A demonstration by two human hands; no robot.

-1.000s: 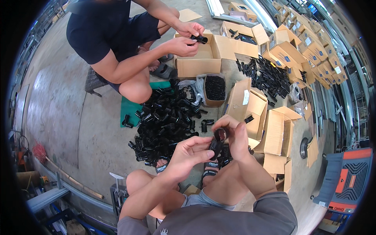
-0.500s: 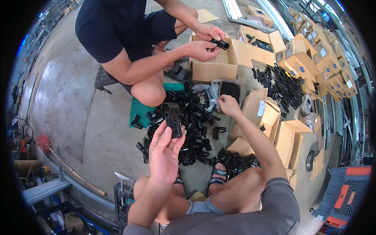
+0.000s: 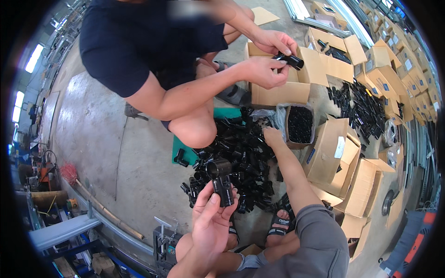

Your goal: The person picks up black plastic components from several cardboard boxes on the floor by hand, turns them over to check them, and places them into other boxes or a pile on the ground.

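Upright in my left hand [image 3: 214,220] is a black pipe fitting [image 3: 222,185] with a round open ring on top, its lower part pinched between thumb and fingers. My right hand [image 3: 273,136] reaches forward to the clear plastic bag [image 3: 263,115] of small parts at the far edge of the pile. Its fingers are bunched and point down; whatever they hold is hidden. Just right of that hand stands a small carton of tiny black pieces [image 3: 299,124]. Between my arms spreads a pile of black pipe fittings [image 3: 241,162], partly on a green mat [image 3: 178,147].
Across from me a person in dark clothes [image 3: 139,51] holds another black fitting [image 3: 291,60] above an open carton [image 3: 280,94]. More open cartons [image 3: 331,143] line the right, near a heap of black parts [image 3: 361,109]. A broom [image 3: 106,208] lies at left.
The view has shifted, so the scene sits lower and further right. My right hand has moved left from the small carton to the plastic bag. The left hand keeps hold of the fitting.
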